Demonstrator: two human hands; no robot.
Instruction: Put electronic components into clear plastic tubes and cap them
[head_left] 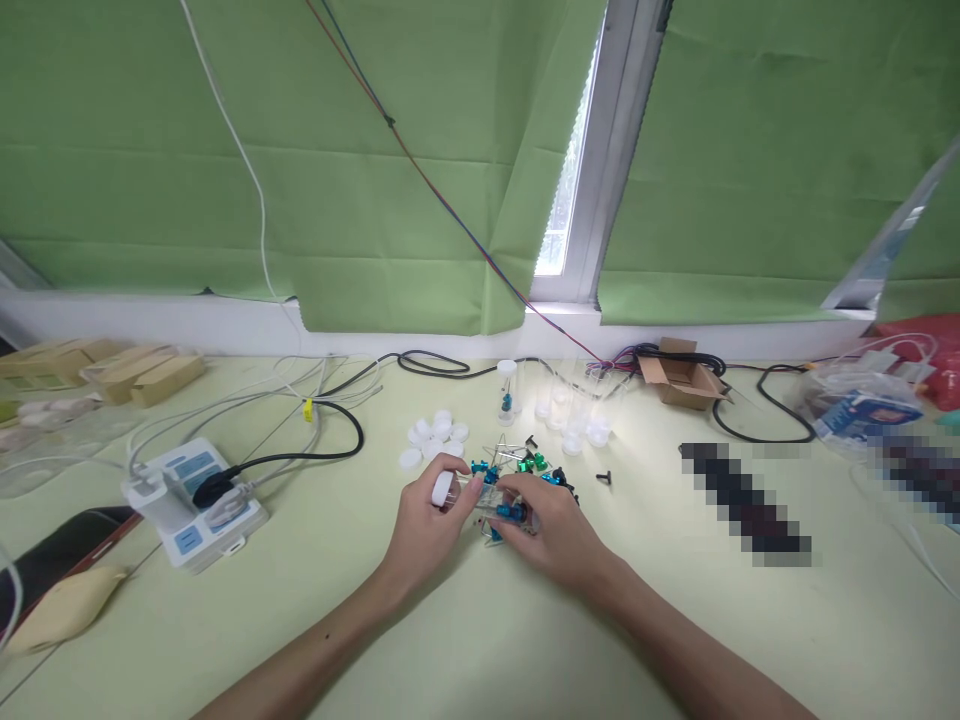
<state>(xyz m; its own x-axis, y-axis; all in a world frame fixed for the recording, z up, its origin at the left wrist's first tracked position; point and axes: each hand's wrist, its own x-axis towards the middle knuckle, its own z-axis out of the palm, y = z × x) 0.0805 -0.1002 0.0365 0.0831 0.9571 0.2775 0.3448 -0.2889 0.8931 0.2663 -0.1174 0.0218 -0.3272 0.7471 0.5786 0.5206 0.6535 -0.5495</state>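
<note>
A clear plastic vial (490, 497) with blue metal parts inside lies sideways between my two hands. My left hand (426, 520) is closed round its left end, where a white cap (443, 488) shows. My right hand (559, 518) grips the other end with thumb and fingers. Just behind my hands is a loose heap of small green parts (534, 462), blue parts (478, 467) and thin metal pins, partly hidden by my fingers. Farther back stands another capped vial (507, 395) holding a blue part. White caps (439, 432) lie in a group left of it.
Several clear vials (577, 405) stand at the back, near a small open cardboard box (681, 378). A single black part (604, 479) lies right of the heap. A power strip (199, 505) with plugs and cables occupies the left. Boxes (142, 375) and a plastic bag (862, 395) flank the table.
</note>
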